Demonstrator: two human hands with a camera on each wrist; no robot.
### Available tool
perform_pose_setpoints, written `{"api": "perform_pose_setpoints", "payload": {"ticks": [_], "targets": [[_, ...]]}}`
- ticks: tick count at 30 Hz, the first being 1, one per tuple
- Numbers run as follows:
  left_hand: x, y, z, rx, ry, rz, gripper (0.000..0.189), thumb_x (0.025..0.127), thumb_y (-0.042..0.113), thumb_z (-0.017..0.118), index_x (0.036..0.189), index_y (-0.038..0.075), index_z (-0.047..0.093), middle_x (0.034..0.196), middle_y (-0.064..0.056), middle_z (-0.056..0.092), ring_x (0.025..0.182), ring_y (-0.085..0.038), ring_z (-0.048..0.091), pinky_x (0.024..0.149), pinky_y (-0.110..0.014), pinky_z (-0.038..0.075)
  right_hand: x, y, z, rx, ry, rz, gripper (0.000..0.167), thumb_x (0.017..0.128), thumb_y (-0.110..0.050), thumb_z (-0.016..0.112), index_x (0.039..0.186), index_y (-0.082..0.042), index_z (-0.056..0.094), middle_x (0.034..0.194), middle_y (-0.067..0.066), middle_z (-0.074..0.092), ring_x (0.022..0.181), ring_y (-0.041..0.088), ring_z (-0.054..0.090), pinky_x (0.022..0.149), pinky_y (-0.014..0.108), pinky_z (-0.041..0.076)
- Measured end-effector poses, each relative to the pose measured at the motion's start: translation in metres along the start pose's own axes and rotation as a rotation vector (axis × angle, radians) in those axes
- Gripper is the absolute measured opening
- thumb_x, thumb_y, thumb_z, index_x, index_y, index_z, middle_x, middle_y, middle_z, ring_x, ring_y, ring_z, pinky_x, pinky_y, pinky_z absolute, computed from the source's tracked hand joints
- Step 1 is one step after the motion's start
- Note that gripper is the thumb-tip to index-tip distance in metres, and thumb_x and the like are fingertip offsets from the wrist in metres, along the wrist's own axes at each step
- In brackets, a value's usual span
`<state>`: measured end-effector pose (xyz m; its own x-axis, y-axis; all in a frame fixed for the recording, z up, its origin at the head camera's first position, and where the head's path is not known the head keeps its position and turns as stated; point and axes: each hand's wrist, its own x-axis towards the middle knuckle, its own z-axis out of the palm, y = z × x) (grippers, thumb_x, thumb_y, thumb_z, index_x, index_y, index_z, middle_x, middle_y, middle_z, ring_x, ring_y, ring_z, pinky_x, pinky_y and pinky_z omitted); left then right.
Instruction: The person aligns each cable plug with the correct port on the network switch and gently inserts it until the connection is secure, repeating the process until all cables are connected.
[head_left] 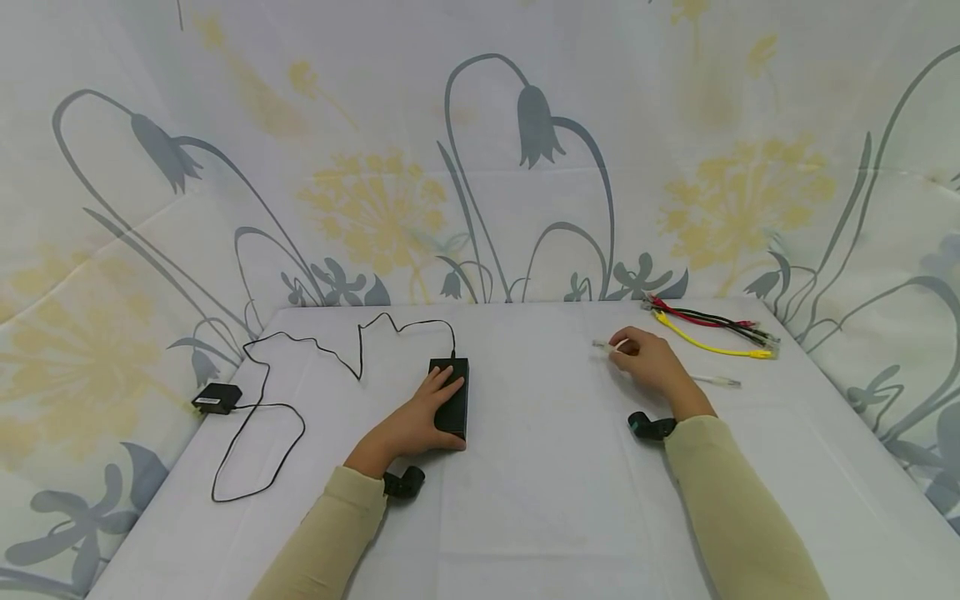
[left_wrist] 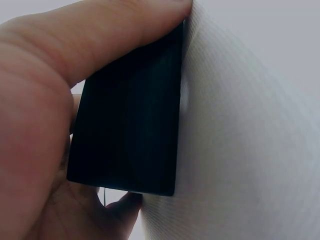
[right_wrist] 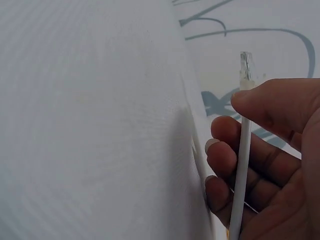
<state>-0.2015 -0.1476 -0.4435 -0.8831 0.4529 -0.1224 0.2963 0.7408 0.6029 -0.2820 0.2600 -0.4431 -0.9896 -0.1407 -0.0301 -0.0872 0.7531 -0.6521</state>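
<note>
My left hand (head_left: pixel 411 423) grips a flat black box (head_left: pixel 453 410) on the white table, its thumb along the near end and its fingers spread over the top. In the left wrist view the box (left_wrist: pixel 130 120) sits between thumb and fingers. A thin black cord (head_left: pixel 411 322) runs from the box's far end. To the right, my right hand (head_left: pixel 649 362) pinches a white network cable (right_wrist: pixel 242 165) between thumb and fingers, just behind its clear plug (right_wrist: pixel 246 67), which points up in the right wrist view. The cable's other plug (head_left: pixel 723 382) shows beyond the wrist, on the table.
At the left edge lies a black power adapter (head_left: pixel 217 398), joined to the looping cord. Several short red and black network cables (head_left: pixel 712 320) and a yellow cable (head_left: pixel 701 343) lie at the back right. A flower-patterned cloth (head_left: pixel 495 208) hangs behind the table.
</note>
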Motion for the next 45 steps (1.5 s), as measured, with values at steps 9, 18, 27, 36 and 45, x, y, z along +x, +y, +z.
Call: {"api": "perform_pose_setpoints", "payload": {"ticks": [9,18,27,36,45], "targets": [[0.001,-0.002,0.001,-0.001,0.002,0.002,0.100,0.075,0.039,0.082,0.155,0.024,0.024,0.165,0.006,0.003,0.152,-0.020,-0.007,0.116,-0.055,0.024,-0.001,-0.004,0.003,0.011,-0.010,-0.043,0.033,0.096,-0.025,0.057,0.124,-0.009,0.059,0.117,0.018,0.065,0.096,0.026,0.062,0.085,0.041,0.048],[0.000,0.000,0.000,0.002,0.000,0.002,0.100,0.076,0.039,0.082,0.155,0.024,0.024,0.165,0.005,0.003,0.152,-0.020,-0.008,0.116,-0.055,0.023,-0.001,-0.010,0.010,0.019,-0.054,-0.053,0.029,0.097,-0.024,0.055,0.122,-0.011,0.062,0.116,0.014,0.062,0.092,0.023,0.057,0.075,0.030,0.046],[0.000,0.000,0.000,0.007,0.001,0.006,0.100,0.076,0.039,0.082,0.155,0.023,0.024,0.165,0.005,0.002,0.152,-0.020,-0.008,0.116,-0.054,0.024,-0.001,-0.023,0.020,0.038,-0.073,-0.085,0.026,0.095,-0.023,0.057,0.117,-0.013,0.064,0.106,0.011,0.063,0.089,0.023,0.055,0.076,0.032,0.045],[0.000,-0.001,0.000,0.007,0.002,0.003,0.100,0.075,0.039,0.082,0.155,0.024,0.024,0.165,0.006,0.003,0.152,-0.020,-0.007,0.116,-0.055,0.023,-0.003,-0.031,0.026,0.050,-0.111,-0.112,0.023,0.094,-0.021,0.059,0.115,-0.013,0.065,0.094,0.008,0.062,0.081,0.020,0.054,0.072,0.031,0.045],[0.000,0.000,0.000,0.004,0.005,0.005,0.100,0.076,0.039,0.082,0.155,0.023,0.024,0.165,0.005,0.003,0.152,-0.020,-0.007,0.116,-0.055,0.024,-0.002,-0.038,0.033,0.061,-0.149,-0.161,0.021,0.092,-0.019,0.064,0.111,-0.014,0.068,0.087,0.005,0.063,0.076,0.018,0.054,0.069,0.030,0.044]]}}
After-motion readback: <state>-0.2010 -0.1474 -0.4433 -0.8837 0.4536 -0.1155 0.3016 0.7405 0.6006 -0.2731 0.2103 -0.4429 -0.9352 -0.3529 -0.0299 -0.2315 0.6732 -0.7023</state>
